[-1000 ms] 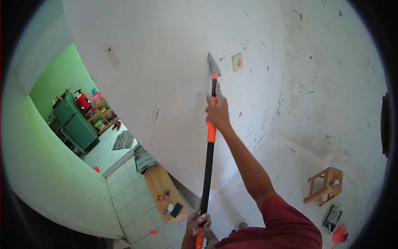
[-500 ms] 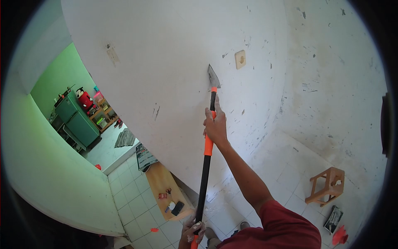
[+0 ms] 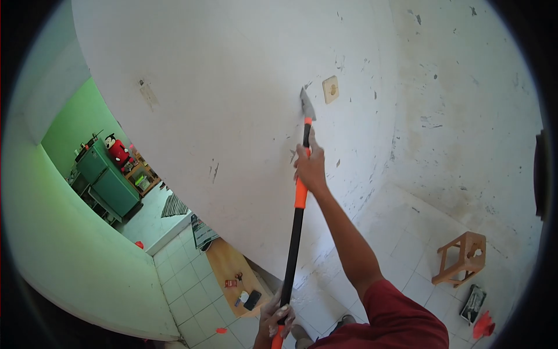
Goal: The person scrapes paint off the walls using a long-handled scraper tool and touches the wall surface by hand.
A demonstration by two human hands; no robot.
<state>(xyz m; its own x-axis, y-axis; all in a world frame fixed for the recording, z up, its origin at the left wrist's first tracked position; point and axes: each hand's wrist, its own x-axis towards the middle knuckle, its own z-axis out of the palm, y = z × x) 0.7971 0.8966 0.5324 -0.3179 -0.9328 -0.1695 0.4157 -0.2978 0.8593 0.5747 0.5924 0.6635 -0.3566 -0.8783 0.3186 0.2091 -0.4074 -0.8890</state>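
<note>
A long-handled scraper (image 3: 294, 244) with a black and orange shaft slants up across the view. Its grey metal blade (image 3: 307, 105) is at the white wall (image 3: 244, 134), just left of a cream socket plate (image 3: 331, 89). My right hand (image 3: 311, 170) grips the upper orange sleeve, below the blade, with the arm stretched out. Lower down, my left hand (image 3: 273, 317), dusted with white, is wrapped round the bottom of the shaft. Dark chips and scuffs mark the wall around the blade.
A wooden bench (image 3: 224, 262) holds a phone (image 3: 252, 300), scissors (image 3: 239, 277) and a small red packet (image 3: 231, 284). At right stand a brown stool (image 3: 465, 256) and a dark tray (image 3: 473, 304) on the tiles. Through the doorway is a green fridge (image 3: 110, 180).
The blade has shifted right relative to the wall, closer to the socket plate. Both hands have moved slightly right with the scraper, and the view has turned a little.
</note>
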